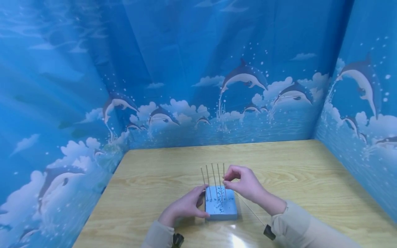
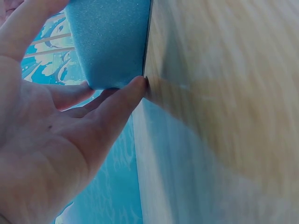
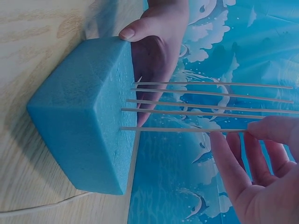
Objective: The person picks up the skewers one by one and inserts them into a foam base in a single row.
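Note:
A light blue foam block (image 1: 221, 206) sits on the table, its top pricked with many small dark holes. Several thin wooden sticks (image 3: 187, 111) stand up from it in a row. My left hand (image 1: 188, 205) holds the block by its left side, thumb at the near corner and fingers round toward the far one; its fingers (image 2: 117, 100) press the block's edge close to the tabletop. With thumb and fingertips, my right hand (image 1: 243, 181) pinches the upper part of the rightmost stick (image 3: 187, 129), whose lower end meets the block.
The wood-grain table (image 1: 155, 179) is walled at the back and sides by a blue dolphin-print curtain (image 1: 186, 69). A thin pale strand (image 3: 46, 206) lies on the table to the right of the block. Small black devices (image 1: 269, 232) are at both wrists.

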`<state>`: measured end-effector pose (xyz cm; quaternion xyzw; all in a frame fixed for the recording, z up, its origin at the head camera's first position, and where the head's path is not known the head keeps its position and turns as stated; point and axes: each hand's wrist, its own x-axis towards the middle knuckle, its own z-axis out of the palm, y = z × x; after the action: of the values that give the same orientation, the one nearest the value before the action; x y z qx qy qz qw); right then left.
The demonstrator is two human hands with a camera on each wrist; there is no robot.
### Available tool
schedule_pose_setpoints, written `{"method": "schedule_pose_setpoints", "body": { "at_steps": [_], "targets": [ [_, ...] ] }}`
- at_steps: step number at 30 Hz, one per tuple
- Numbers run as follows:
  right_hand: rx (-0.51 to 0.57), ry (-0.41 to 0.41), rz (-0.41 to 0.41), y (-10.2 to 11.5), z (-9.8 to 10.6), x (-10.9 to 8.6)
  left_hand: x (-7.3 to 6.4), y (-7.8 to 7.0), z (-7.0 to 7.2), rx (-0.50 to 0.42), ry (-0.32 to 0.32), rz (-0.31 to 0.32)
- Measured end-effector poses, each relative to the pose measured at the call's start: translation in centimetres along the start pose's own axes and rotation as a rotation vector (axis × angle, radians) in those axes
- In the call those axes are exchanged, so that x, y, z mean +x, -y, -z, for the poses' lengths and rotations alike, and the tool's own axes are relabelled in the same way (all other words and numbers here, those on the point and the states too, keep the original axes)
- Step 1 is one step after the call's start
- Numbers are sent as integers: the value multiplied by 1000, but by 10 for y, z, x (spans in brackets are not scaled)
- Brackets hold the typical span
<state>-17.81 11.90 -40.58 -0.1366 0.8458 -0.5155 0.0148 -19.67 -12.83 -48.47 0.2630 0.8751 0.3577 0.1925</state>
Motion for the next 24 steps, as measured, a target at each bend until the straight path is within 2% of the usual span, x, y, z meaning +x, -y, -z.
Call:
{"method": "schedule_pose_setpoints", "body": {
  "at_steps": [8, 17, 24],
  "targets": [
    [-8, 14, 24, 2, 0, 0, -2, -2, 0, -10, 0, -6],
    [38, 31, -9, 1, 0, 1, -2, -2, 0, -41, 11, 17],
    [-27, 31, -8, 1, 8, 0, -2, -3, 1, -23, 10, 24]
  ]
}}
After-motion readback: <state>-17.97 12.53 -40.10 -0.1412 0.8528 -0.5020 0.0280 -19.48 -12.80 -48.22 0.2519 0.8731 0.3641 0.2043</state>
